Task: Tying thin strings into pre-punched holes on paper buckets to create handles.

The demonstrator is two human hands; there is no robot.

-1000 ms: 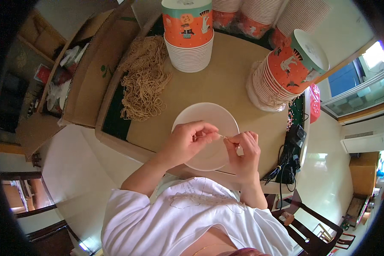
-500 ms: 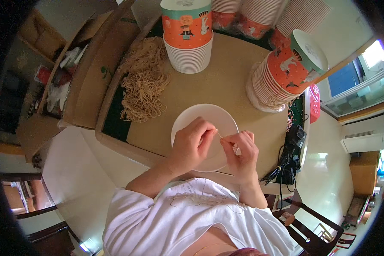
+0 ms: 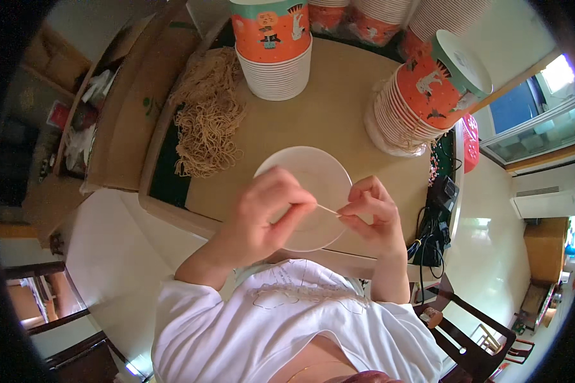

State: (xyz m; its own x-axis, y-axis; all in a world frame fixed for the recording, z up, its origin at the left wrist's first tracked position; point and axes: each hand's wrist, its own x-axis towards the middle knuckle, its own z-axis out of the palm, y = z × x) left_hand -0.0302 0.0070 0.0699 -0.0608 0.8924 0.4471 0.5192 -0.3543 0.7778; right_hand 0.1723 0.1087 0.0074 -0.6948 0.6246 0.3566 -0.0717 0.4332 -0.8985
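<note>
A short length of pale string is stretched between my two hands, above a round white tub. Its left end is pinched between the thumb and fingers of my left hand, which is slightly blurred. My right hand pinches the other end between thumb and forefinger, its other fingers curled. Beyond the left hand a tangled heap of tan string lies on the brown board. Part of the tub is hidden behind my left hand.
A stack of orange-and-green paper tubs stands at the far side. Another stack, tilted with strings at its rim, is at the right. Black cables and an adapter lie at the table's right edge. A cardboard box stands left.
My hands have moved apart, so more of the string shows between them. The small white piece seen at my right hand earlier is out of sight. The view has shifted slightly.
</note>
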